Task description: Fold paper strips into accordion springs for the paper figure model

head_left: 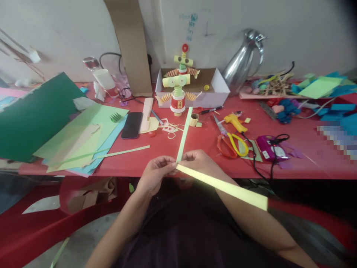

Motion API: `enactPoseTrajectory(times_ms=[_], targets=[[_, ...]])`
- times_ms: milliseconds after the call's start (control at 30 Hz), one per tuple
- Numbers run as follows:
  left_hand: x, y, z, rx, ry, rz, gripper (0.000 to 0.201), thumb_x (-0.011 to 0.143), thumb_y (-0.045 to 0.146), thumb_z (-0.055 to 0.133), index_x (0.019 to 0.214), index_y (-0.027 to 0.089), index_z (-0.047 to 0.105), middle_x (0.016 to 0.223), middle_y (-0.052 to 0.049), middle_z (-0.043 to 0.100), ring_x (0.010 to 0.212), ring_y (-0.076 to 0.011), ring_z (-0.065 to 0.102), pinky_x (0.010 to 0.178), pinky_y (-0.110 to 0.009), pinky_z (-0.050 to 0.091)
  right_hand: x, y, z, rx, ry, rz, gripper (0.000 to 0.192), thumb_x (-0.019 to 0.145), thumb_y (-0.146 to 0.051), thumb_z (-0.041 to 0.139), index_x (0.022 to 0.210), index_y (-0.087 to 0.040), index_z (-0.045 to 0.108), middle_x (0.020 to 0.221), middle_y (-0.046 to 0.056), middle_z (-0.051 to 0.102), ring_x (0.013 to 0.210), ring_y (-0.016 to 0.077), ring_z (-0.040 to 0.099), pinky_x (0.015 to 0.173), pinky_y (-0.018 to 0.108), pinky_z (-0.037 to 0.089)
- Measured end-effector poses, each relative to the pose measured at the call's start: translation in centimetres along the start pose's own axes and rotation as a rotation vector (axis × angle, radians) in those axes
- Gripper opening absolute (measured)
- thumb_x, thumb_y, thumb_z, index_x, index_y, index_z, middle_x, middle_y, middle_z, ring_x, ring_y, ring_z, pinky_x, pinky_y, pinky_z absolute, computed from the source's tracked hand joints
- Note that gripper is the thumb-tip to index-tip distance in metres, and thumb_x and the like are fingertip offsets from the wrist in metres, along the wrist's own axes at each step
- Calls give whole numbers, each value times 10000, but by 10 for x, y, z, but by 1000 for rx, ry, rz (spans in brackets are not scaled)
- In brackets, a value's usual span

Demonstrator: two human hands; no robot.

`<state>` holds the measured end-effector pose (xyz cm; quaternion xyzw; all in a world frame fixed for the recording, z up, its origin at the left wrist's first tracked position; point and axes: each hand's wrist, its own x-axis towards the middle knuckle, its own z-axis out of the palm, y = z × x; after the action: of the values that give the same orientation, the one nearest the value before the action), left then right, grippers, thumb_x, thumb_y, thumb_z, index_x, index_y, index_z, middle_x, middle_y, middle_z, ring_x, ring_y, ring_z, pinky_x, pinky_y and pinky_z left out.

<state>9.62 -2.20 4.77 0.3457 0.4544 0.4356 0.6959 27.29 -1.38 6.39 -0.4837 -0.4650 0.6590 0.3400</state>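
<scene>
Both hands meet at the near edge of the red table (206, 149), the left hand (156, 173) and right hand (199, 162) pinched together on the crossing of two paper strips. The green strip (184, 136) runs straight away from the fingers toward the paper figure (178, 87); the yellow strip (225, 188) points down and to the right, across the right forearm. The strips lie roughly at right angles, so this looks like the start of an accordion fold. The next fold probably calls for laying one strip flat across the other while the corner stays pinched. Scissors (231, 143) lie beyond the right hand.
</scene>
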Motion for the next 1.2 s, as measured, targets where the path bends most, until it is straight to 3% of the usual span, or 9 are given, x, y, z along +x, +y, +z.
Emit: enactPoseTrajectory(times_ms=[100, 200, 300, 400, 533, 667, 1000, 1200], targets=[[-1, -2, 6, 1, 60, 76, 226, 650, 249, 842, 797, 131, 719, 657, -17, 681, 595, -83, 611, 621, -188, 491, 3, 4, -5, 78, -60, -35, 253, 723, -401, 764, 759, -154, 725, 670, 21, 704, 578, 140, 634, 553, 257, 491], [-1, -6, 13, -52, 156, 198, 205, 689, 259, 816, 825, 137, 723, 704, -15, 690, 633, -80, 607, 663, -192, 487, 3, 9, -3, 237, -112, -129, 211, 715, -295, 770, 891, -182, 749, 831, 33, 745, 781, 161, 685, 776, 303, 531], [0, -12, 22, -145, 245, 293, 186, 711, 267, 799, 816, 152, 697, 730, -1, 680, 675, -88, 613, 713, -213, 498, 2, 14, 7, 304, -78, -247, 289, 697, -227, 781, 983, -232, 742, 936, 15, 748, 897, 170, 680, 894, 338, 511], [-1, -17, 29, -183, 268, 334, 183, 723, 270, 790, 802, 154, 672, 728, 10, 663, 686, -88, 610, 726, -220, 500, 2, 19, 17, 330, 70, -320, 177, 731, -267, 762, 903, -225, 755, 864, 8, 748, 830, 171, 678, 871, 348, 520], [-4, -18, 30, -186, 224, 296, 187, 716, 265, 794, 807, 151, 678, 724, -1, 674, 684, -95, 619, 721, -223, 502, 5, 23, 20, 315, 187, -277, 143, 712, -301, 777, 800, -191, 752, 744, 12, 730, 728, 171, 658, 773, 330, 526], [-4, -13, 26, -166, 164, 201, 219, 668, 244, 820, 823, 131, 713, 735, -26, 701, 670, -104, 631, 708, -223, 507, 6, 25, 18, 327, 216, -230, 176, 680, -300, 792, 798, -178, 745, 728, 13, 721, 701, 164, 641, 742, 319, 514], [-4, -9, 25, -245, 173, 127, 202, 636, 222, 842, 759, 144, 703, 743, -14, 712, 707, -114, 666, 749, -238, 540, 7, 23, 21, 310, 275, -192, 187, 654, -297, 779, 779, -165, 732, 738, 25, 717, 726, 172, 637, 735, 314, 493], [-2, -4, 21, -112, 168, 91, 257, 643, 294, 842, 799, 111, 750, 740, -58, 732, 658, -119, 662, 691, -229, 537, 7, 22, 16, 268, 220, -207, 162, 671, -291, 767, 766, -166, 728, 737, 26, 712, 730, 179, 638, 746, 329, 499]])
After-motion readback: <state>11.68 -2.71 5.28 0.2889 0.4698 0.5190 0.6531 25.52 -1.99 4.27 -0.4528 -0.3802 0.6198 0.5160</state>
